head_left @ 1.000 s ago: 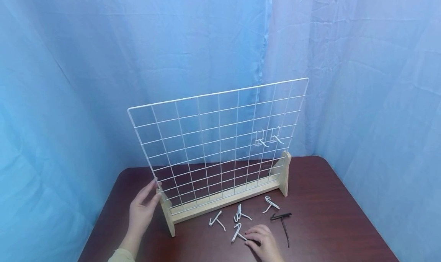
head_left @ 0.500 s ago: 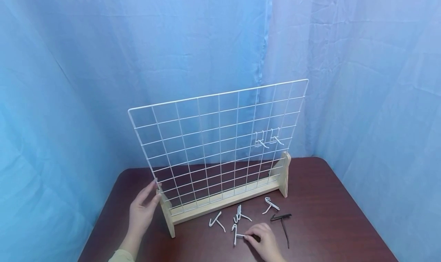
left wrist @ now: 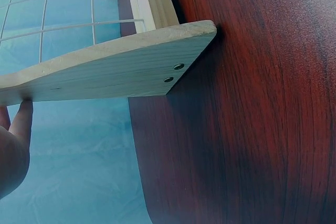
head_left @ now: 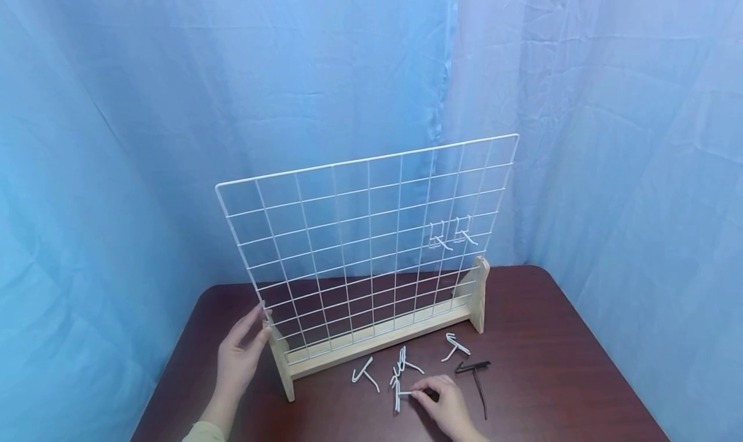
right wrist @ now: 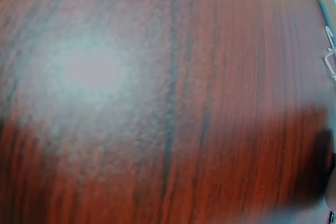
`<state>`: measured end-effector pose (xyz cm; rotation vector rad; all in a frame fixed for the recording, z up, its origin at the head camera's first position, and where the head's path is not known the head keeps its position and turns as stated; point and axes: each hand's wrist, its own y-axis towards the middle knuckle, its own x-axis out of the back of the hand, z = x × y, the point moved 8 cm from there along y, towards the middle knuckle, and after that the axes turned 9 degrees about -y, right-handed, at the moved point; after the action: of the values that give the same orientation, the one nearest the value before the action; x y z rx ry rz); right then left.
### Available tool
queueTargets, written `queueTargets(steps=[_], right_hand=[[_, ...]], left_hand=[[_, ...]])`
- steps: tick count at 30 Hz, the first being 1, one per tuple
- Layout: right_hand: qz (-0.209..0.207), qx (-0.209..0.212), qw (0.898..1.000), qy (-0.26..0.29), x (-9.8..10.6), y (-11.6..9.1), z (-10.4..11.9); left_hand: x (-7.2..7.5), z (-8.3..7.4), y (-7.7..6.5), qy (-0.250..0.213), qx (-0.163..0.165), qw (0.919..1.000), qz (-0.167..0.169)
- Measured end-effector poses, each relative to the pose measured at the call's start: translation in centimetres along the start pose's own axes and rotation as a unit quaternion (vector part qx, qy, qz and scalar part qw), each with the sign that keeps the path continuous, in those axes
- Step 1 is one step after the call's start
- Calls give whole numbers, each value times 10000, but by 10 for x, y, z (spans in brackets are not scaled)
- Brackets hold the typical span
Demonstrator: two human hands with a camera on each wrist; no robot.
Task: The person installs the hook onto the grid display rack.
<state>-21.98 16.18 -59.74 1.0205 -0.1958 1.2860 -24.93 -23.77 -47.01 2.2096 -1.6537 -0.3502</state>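
A white wire grid panel (head_left: 371, 235) stands tilted back in a wooden base (head_left: 383, 339). At its left end, my left hand (head_left: 238, 351) holds the rack where the panel meets the wooden side piece (left wrist: 115, 66); the left wrist view shows fingers (left wrist: 22, 124) against that wood. Low over the table, my right hand (head_left: 444, 403) pinches the prong of a white wire hook (head_left: 397, 395) between thumb and fingertips. Its double-wire back points toward the base, close to another white hook (head_left: 403, 359). In the right wrist view the held hook is out of sight.
Another white hook (head_left: 366, 374) lies to the left, one more white hook (head_left: 456, 346) to the right. A black hook (head_left: 477, 381) lies right of my right hand. Two white hooks (head_left: 440, 237) hang on the panel. Blue curtains (head_left: 325, 74) surround the dark table (head_left: 534, 339).
My right hand has taken hold of the white hook's prong and turned the hook, so its back stands more upright in view. The left hand has stayed in place.
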Motion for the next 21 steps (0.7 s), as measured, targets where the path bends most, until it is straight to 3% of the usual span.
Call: queueTargets(steps=[7,10,14,21], right_hand=[[344,-1002,9941,228,0,1,-9],[578,-1552,9838,688,-3,1,-12],[657,-2143,9620,1557,-8,0,-16],[382,-2427,9469,2076,-11,1,-18]], left_hand=[[0,0,0,105,99,9999,-15],[0,2,0,128,247,9996,-52],[-1,0,-1,161,370,9991,-109],[-8,-34,-4,322,302,9990,-61]])
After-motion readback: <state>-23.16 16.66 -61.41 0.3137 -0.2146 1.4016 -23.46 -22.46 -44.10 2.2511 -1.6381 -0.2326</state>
